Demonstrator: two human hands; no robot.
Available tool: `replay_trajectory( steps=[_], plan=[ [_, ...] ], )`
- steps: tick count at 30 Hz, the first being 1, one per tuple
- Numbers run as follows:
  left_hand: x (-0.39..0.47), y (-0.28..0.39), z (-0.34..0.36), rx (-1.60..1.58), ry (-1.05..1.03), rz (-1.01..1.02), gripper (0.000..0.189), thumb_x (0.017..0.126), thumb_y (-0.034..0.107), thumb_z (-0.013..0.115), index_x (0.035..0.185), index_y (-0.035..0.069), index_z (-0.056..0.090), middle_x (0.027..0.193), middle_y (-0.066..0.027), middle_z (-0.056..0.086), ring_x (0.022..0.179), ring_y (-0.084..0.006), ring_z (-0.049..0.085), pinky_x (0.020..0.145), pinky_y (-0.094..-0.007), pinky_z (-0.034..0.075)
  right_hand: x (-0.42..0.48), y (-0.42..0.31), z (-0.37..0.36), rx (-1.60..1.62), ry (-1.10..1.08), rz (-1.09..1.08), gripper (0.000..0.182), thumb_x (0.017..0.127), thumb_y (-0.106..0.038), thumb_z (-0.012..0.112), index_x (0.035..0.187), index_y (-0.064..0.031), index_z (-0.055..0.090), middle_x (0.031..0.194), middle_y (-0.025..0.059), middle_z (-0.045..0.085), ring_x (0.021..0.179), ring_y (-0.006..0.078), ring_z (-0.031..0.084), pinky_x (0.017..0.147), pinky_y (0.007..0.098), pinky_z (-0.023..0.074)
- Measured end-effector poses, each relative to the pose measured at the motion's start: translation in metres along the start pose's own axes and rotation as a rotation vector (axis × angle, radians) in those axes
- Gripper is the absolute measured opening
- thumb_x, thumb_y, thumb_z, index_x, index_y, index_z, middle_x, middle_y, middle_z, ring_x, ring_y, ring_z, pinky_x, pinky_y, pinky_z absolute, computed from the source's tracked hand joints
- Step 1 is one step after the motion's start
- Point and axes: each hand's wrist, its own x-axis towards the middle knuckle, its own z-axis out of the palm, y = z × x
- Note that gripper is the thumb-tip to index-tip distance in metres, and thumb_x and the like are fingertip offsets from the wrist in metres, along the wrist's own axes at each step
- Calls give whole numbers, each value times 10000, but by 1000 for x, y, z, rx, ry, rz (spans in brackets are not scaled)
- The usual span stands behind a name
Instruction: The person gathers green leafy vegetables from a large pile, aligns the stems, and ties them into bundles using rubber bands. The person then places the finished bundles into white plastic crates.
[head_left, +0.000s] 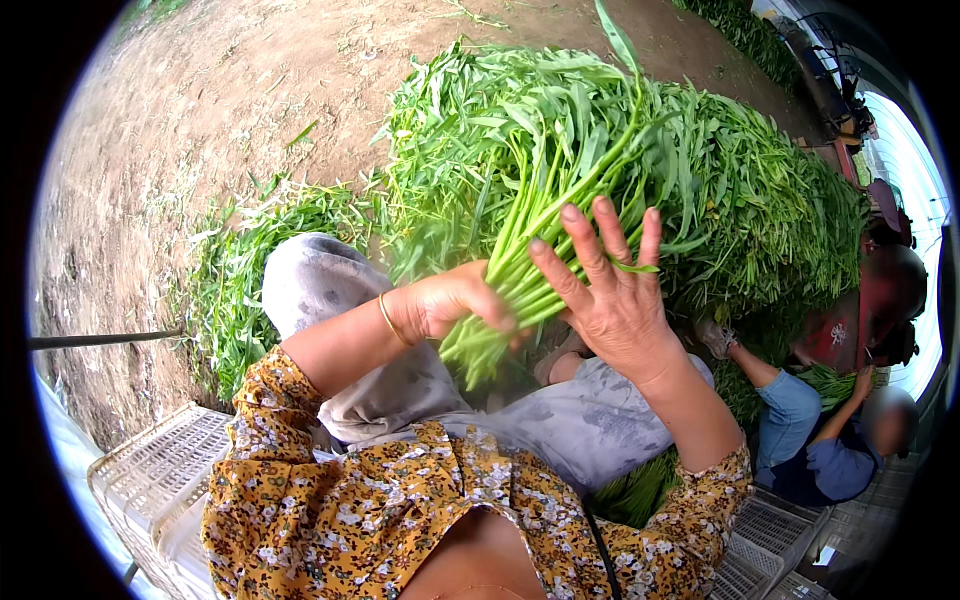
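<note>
My left hand (461, 296), with a thin bangle at the wrist, is closed around the lower stems of a bunch of long-leaved greens (544, 214) that looks like water spinach. The bunch slants over my lap, cut ends toward me and leaves pointing away. Against its right side is my right hand (622, 307), back toward me and fingers spread. A narrow leaf crosses those fingers; the hand grips nothing that I can see. Just beyond my knees rises a large heap of the same greens (457, 127), partly hidden by the bunch.
Looser greens (232, 300) lie by my left knee on bare soil (187, 112). White plastic crates (165, 465) stand at my left, with more crates (757, 547) at lower right. Another person (810, 442) sits at the right, holding greens. A dark pole (105, 340) juts in from the left.
</note>
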Motion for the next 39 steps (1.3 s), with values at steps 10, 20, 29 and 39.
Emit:
replay_trajectory(
  steps=[10,20,29,39],
  plan=[
    [10,60,-5,108,-554,-224,1277,506,966,255,1260,-45,456,1183,-334,519,1024,-488,565,851,-566,477,23,28,26,1695,-195,358,583,594,-85,696,1154,-30,546,995,58,625,910,182,608,851,314,475],
    [56,99,-14,936,76,538,1003,656,377,826,1415,11,282,1334,-196,445,1268,-308,391,1091,-381,267,10,45,86,2297,-130,567,568,558,-217,691,1063,11,567,784,130,621,705,265,627,695,406,548],
    [91,85,7,273,-29,583,569,637,74,743,1147,-11,505,966,-147,622,860,-259,625,761,-358,527,16,37,96,2167,-242,864,795,579,-480,789,1101,70,549,964,147,646,886,274,645,792,366,539],
    [100,112,-26,201,276,753,330,685,-38,633,1006,-47,555,833,-134,634,717,-246,655,657,-366,573,20,31,45,633,48,323,528,588,-182,815,1074,-98,627,1007,74,556,843,277,562,764,389,476]
  ],
)
